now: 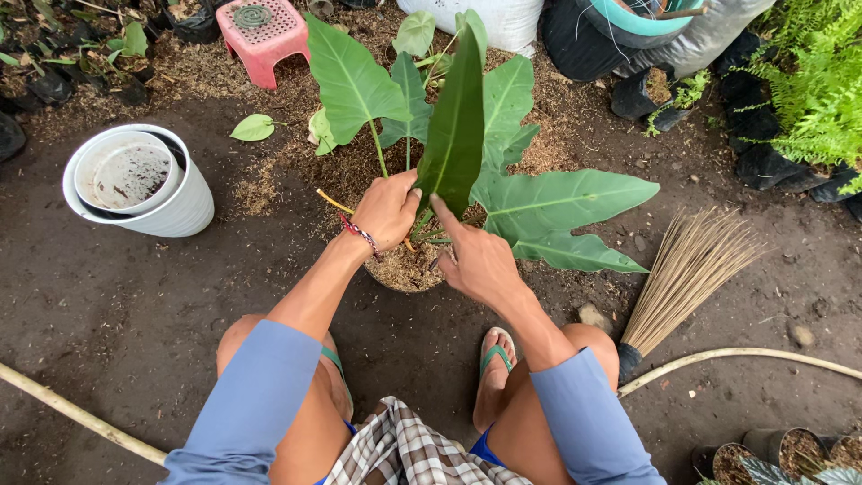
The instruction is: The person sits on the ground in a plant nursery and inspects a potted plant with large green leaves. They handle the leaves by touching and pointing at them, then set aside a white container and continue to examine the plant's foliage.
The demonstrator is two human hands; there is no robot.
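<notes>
In the head view both arms reach forward, the left hand (388,212) with its grip curled around the stems of the plant (456,126) and the right hand (476,260) with its fingers spread, index touching the stem base, above the pot (406,277) on the soil floor, while the tall middle leaf stands upright, pointing away from the person.

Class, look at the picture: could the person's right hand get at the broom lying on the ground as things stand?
Probably yes. The right hand rests at the plant stems, and the broom lies on bare soil to that same side, beside the right knee, with nothing between them. Letting go of the plant and reaching sideways looks enough.
</notes>
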